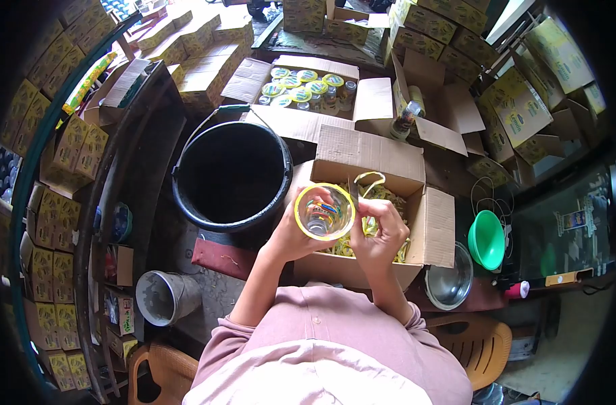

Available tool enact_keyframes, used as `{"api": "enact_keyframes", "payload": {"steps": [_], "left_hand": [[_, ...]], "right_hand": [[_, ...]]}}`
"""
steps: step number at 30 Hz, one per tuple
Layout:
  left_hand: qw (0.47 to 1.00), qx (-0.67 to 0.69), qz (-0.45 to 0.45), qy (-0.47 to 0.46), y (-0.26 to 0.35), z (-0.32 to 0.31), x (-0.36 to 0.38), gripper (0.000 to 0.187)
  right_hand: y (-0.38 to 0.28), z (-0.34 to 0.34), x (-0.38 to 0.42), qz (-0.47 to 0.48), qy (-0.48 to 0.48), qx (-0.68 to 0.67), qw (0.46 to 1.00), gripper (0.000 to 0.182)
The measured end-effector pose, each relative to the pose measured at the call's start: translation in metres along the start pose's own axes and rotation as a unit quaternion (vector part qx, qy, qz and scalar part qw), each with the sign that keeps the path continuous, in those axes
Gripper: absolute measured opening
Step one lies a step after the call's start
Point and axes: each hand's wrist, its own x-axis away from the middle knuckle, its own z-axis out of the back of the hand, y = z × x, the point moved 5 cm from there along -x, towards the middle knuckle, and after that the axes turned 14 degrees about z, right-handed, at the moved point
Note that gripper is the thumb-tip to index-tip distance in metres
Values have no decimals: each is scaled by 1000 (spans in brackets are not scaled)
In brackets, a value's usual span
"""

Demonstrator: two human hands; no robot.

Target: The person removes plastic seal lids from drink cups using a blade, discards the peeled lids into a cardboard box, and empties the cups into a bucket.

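My left hand (295, 226) is wrapped round a clear plastic cup (325, 231) with a yellow rim and coloured print, its mouth tilted up towards me. At the cup's right edge, my right hand (381, 233) is closed in a pinch on a thin dark blade (353, 191), partly hidden by the fingers. A narrow yellow strip (372, 176) curls up just above the right hand. Beneath both hands stands an open cardboard box (368, 147) holding many yellow strips (404, 202).
A large black bucket (281, 196) stands to the left, with a grey pail (158, 297) lower down. Behind is a carton (244, 81) of yellow-lidded cups (291, 82). On the right are a green bowl (487, 239) and a metal basin (449, 277). Stacked cartons (55, 216) line the left.
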Motion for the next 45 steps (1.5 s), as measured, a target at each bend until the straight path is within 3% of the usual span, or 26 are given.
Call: {"api": "enact_keyframes", "payload": {"steps": [6, 11, 14, 15, 27, 40, 45], "left_hand": [[997, 43, 20, -66, 5, -7, 0, 69], [999, 44, 1, -29, -1, -6, 1, 68], [973, 228, 30, -38, -12, -14, -1, 68], [988, 153, 13, -36, -9, -11, -2, 69], [990, 138, 7, -27, -9, -16, -4, 67], [997, 43, -8, -66, 1, -12, -2, 65], [986, 146, 40, -70, -4, -11, -4, 63]], "right_hand": [[8, 0, 0, -7, -3, -22, 1000, 22], [16, 0, 4, -50, 24, -73, 996, 20], [13, 2, 3, -48, 41, -58, 996, 19], [12, 3, 4, -45, 44, -50, 997, 18], [0, 3, 13, -7, 33, 18, 999, 16], [11, 3, 8, -16, 28, -18, 999, 18], [11, 3, 7, -60, 36, -49, 996, 17]]}}
